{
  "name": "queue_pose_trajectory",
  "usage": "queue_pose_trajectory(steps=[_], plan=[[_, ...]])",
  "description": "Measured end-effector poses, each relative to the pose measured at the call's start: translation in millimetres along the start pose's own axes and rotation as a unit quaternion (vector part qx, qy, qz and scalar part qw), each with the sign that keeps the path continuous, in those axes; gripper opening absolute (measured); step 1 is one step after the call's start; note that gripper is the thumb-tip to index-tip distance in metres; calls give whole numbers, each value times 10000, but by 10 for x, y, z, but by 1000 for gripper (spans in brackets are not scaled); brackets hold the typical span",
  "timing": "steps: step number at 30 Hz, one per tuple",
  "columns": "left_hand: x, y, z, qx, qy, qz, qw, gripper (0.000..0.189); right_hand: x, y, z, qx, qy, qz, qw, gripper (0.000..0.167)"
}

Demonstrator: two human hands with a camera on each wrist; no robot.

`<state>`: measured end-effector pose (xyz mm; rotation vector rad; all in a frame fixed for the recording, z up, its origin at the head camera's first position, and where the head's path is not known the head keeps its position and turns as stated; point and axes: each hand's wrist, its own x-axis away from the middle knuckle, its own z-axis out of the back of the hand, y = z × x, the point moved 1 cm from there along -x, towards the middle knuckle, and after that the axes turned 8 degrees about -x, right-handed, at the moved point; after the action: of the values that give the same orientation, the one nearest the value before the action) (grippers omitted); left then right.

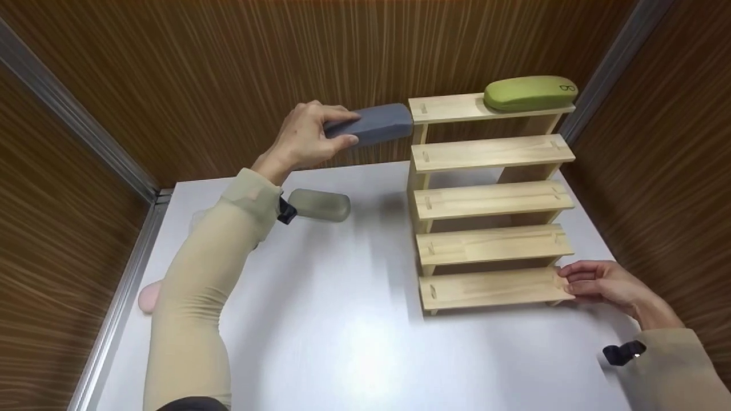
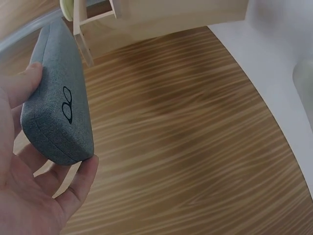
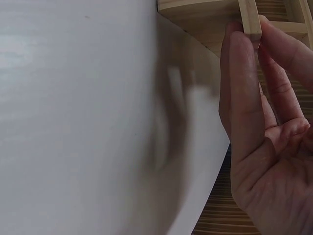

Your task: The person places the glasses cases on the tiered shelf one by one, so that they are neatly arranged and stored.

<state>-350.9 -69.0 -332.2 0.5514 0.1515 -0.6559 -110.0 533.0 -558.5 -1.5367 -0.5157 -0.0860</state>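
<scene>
My left hand (image 1: pixel 305 131) grips a blue-grey glasses case (image 1: pixel 380 123) between thumb and fingers, held in the air at the left end of the top shelf. A small black glasses print shows on the glasses case (image 2: pixel 63 98) in the left wrist view. The wooden tiered shelf rack (image 1: pixel 494 245) stands on the white table. My right hand (image 1: pixel 608 285) pinches the right end of its lowest shelf board (image 3: pixel 252 22). A green glasses case (image 1: pixel 531 93) lies on the right part of the top shelf.
An olive-grey case (image 1: pixel 320 205) lies on the white table (image 1: pixel 331 319) below my left wrist. A pink object (image 1: pixel 149 297) is partly hidden behind the left sleeve, with a pale translucent thing (image 1: pixel 198 218) farther back. Wood-grain panels (image 1: pixel 257 68) wall the table's back and sides.
</scene>
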Motion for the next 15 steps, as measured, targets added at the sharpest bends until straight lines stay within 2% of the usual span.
queue_pose_trajectory(steps=[5, 15], plan=[[-114, 90, -5, -25, -18, -98, 9999, 46, 23, 28, 4, -237, -99, 4, 9997, 42], [-405, 331, -39, -333, -97, -75, 9994, 44, 58, 34, 17, -97, -26, -75, 9999, 43]])
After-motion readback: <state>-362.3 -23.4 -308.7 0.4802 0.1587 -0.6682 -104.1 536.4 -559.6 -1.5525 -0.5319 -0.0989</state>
